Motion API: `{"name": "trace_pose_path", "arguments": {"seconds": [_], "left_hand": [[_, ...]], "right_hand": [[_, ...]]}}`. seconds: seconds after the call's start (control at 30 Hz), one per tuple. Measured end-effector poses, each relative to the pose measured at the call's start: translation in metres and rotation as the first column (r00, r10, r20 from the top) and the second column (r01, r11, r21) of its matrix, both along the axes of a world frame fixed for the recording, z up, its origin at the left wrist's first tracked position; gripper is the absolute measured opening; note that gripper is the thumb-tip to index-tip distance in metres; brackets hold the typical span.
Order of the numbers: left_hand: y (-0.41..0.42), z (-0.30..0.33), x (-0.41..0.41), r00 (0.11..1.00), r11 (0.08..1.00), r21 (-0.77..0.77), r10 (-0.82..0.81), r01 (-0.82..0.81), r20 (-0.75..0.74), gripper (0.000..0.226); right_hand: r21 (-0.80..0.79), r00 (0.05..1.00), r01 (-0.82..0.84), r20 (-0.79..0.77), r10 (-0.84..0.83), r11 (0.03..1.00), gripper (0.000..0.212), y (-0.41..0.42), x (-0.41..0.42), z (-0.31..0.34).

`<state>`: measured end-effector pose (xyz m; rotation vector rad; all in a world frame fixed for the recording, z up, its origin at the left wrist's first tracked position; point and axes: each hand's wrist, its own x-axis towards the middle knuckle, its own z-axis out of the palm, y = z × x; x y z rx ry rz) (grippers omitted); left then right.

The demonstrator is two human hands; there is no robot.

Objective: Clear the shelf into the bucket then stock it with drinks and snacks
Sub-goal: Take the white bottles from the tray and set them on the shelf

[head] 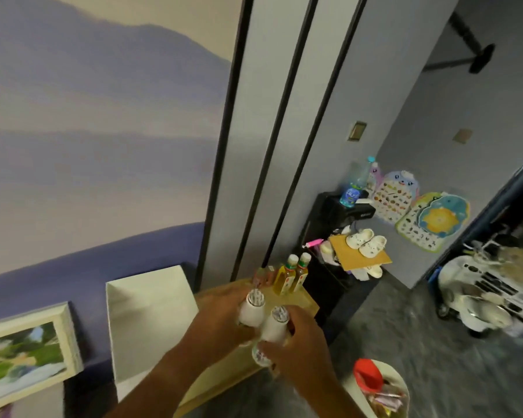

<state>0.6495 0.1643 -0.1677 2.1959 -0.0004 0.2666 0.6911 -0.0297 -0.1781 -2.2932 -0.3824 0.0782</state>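
Two small white plastic drink bottles with foil-patterned tops, one (252, 310) in the left hand (221, 319), the other (274, 325) in the right hand (296, 342), held upright just over the pale wooden shelf top (307, 300). Probably light and fairly stiff, with smooth sides that could slip; best taken round the waist below the shoulder, not by the thin foil lid (likely easy to puncture). A third small bottle (259, 356) with a printed label tucked low under the right palm, touching the white one above it. Each grip closed: left fingers wrapped round its bottle's body, right fingers curled round the second bottle, and seemingly the third as well.

Behind, standing at the far edge of the same shelf top, two slim clear bottles of yellow liquid with white caps (290, 276), side by side and touching. Stocking looks under way, with room left in front of that pair for setting these down.

Lower right, a cream round bucket (400, 387) on the grey carpet, holding a red-lidded item and wrappers (contents blurred). Left of the shelf, an open white box (151, 321) and a framed landscape picture (24, 348) against the purple wall.
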Motion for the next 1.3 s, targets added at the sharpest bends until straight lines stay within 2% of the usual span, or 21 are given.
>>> {"name": "trace_pose_path", "arguments": {"seconds": [0.17, 0.3, 0.47, 0.63, 0.7, 0.8, 0.93, 1.03, 1.2, 1.3], "left_hand": [[-0.008, -0.034, 0.087, 0.998, 1.0, 0.022, -0.002, 0.003, -0.07, 0.052], [-0.022, -0.075, 0.157, 0.984, 0.993, 0.029, 0.114, -0.111, -0.139, 0.032], [-0.039, -0.131, 0.236, 0.949, 0.968, 0.109, 0.244, -0.226, -0.197, 0.052], [-0.059, -0.168, 0.299, 0.893, 0.935, 0.118, 0.355, -0.336, -0.276, 0.052], [-0.067, -0.18, 0.315, 0.873, 0.921, 0.079, 0.387, -0.381, -0.297, 0.052], [-0.07, -0.202, 0.334, 0.828, 0.889, 0.082, 0.45, -0.45, -0.334, 0.056], [-0.062, -0.224, 0.352, 0.798, 0.864, 0.103, 0.495, -0.492, -0.343, 0.05], [-0.058, -0.234, 0.361, 0.779, 0.843, 0.116, 0.532, -0.526, -0.331, 0.046], [-0.056, -0.25, 0.374, 0.786, 0.848, 0.105, 0.523, -0.52, -0.33, 0.048], [-0.062, -0.257, 0.381, 0.796, 0.856, 0.104, 0.511, -0.507, -0.325, 0.048]], "right_hand": [[-0.116, 0.997, -0.019, -0.071, 0.011, 0.993, 0.063, 0.0, 0.096, -0.026], [-0.205, 0.991, -0.097, -0.115, 0.074, 0.974, 0.071, 0.0, 0.181, -0.062], [-0.33, 0.963, -0.262, -0.153, 0.223, 0.907, 0.086, -0.011, 0.29, -0.109], [-0.506, 0.884, -0.406, -0.008, 0.467, 0.761, 0.05, -0.012, 0.359, -0.15], [-0.559, 0.844, -0.467, -0.051, 0.534, 0.685, 0.052, -0.007, 0.375, -0.16], [-0.644, 0.781, -0.501, -0.049, 0.623, 0.578, 0.068, 0.01, 0.39, -0.175], [-0.748, 0.688, -0.435, 0.083, 0.721, 0.502, 0.038, 0.033, 0.401, -0.19], [-0.802, 0.632, -0.446, 0.033, 0.775, 0.398, 0.038, 0.043, 0.411, -0.194], [-0.874, 0.659, -0.41, -0.087, 0.747, 0.26, 0.043, 0.055, 0.429, -0.203], [-0.895, 0.699, -0.378, -0.107, 0.707, 0.238, 0.038, 0.057, 0.436, -0.207]]}}
